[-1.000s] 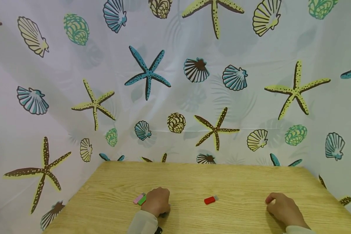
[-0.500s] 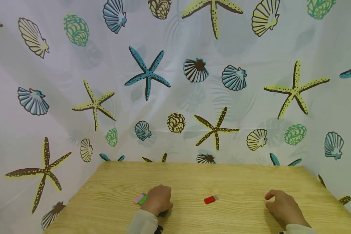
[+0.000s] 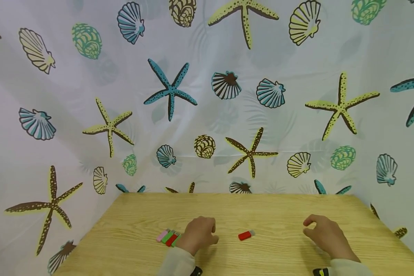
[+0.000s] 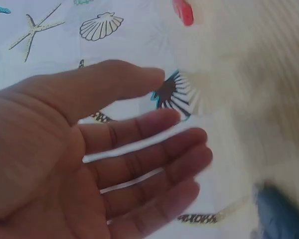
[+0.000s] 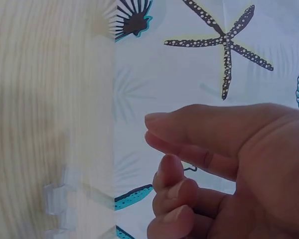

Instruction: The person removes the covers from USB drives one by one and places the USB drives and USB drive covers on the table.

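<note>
Toward the left of the table, a row of USB sticks lies side by side: a pink stick (image 3: 163,235), a green stick (image 3: 167,237), a red stick (image 3: 171,240) and another green one partly hidden by my left hand (image 3: 198,234). That hand hovers just right of the row, holding nothing; its fingers look relaxed and spread in the left wrist view. A separate red USB stick (image 3: 245,235) lies between my hands. My right hand (image 3: 328,234) is above the right part of the table, loosely curved, with nothing in its grasp.
The wooden table (image 3: 262,255) meets a white curtain (image 3: 227,122) printed with shells and starfish at its back and sides. A blurred dark bluish object (image 4: 279,209) shows in the left wrist view. Something pale and translucent (image 5: 56,199) appears in the right wrist view.
My left hand has lifted and moved right, uncovering the red and second green sticks in the row. The right hand has shifted slightly; the head view has turned a little.
</note>
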The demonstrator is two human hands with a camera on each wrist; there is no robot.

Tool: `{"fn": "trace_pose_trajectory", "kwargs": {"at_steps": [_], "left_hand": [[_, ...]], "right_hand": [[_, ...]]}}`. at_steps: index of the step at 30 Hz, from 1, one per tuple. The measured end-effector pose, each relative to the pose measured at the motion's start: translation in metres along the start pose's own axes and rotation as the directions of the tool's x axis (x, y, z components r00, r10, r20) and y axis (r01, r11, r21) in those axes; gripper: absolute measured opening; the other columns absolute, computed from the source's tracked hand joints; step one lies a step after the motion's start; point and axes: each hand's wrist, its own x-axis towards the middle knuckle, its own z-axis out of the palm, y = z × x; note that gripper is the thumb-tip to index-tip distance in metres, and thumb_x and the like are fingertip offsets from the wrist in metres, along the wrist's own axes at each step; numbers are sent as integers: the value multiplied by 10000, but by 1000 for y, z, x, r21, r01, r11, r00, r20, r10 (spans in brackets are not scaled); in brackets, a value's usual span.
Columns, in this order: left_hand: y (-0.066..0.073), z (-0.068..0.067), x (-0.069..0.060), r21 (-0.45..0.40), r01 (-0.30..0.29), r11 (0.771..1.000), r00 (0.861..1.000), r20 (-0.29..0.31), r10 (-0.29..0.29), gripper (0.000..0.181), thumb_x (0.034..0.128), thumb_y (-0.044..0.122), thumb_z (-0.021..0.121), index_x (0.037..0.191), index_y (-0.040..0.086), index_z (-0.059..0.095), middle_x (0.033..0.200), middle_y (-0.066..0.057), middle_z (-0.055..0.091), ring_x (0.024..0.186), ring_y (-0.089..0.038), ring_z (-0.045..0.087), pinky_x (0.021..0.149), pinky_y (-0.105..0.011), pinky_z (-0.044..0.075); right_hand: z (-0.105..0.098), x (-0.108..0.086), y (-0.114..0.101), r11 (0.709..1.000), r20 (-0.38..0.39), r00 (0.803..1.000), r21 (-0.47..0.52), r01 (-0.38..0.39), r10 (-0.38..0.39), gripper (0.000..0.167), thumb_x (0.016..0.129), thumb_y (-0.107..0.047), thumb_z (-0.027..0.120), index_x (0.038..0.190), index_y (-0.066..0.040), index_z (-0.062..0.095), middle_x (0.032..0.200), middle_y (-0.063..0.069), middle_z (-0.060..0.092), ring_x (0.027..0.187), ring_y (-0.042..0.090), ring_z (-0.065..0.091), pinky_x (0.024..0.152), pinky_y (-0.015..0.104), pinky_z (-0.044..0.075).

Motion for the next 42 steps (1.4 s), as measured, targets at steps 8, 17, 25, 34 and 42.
{"fn": "trace_pose_trajectory", "kwargs": {"at_steps": [8,17,25,34,42], "left_hand": [[24,23,26,-28,-93,995,994,52,95,310,798,235,785,1063,125,666,998,0,684,879,-149,618,769,-313,506],[46,34,45,-76,-8,997,997,70,13,329,783,230,812,1054,106,674,926,0,677,728,-142,583,679,-328,501],[56,46,52,40,-23,999,1000,14,22,243,778,234,808,960,128,687,831,27,647,649,-129,529,584,-282,443],[62,52,54,174,19,985,998,-56,-10,252,773,257,787,629,157,607,570,52,516,504,-117,439,457,-275,366],[67,58,53,215,31,976,993,-114,-6,225,754,185,798,644,139,608,587,34,535,513,-138,481,467,-281,409]], "right_hand": [[-4,-4,-11,999,-31,998,23,49,-48,238,894,-157,655,1083,-14,648,841,29,643,658,158,563,569,355,455],[2,-8,-24,996,-52,996,43,73,-71,200,888,-148,653,1050,-33,664,809,29,631,630,160,546,549,339,442],[0,-14,-29,994,-64,994,53,92,-89,202,892,-159,662,1054,-39,664,762,20,632,605,156,540,536,333,437],[2,-11,-31,995,-42,996,63,79,-77,188,889,-169,662,1037,-52,663,773,23,617,615,170,532,543,341,432],[6,-10,-30,996,-30,997,65,67,-65,183,891,-180,670,1029,-60,667,778,29,634,625,167,544,554,343,441]]}}
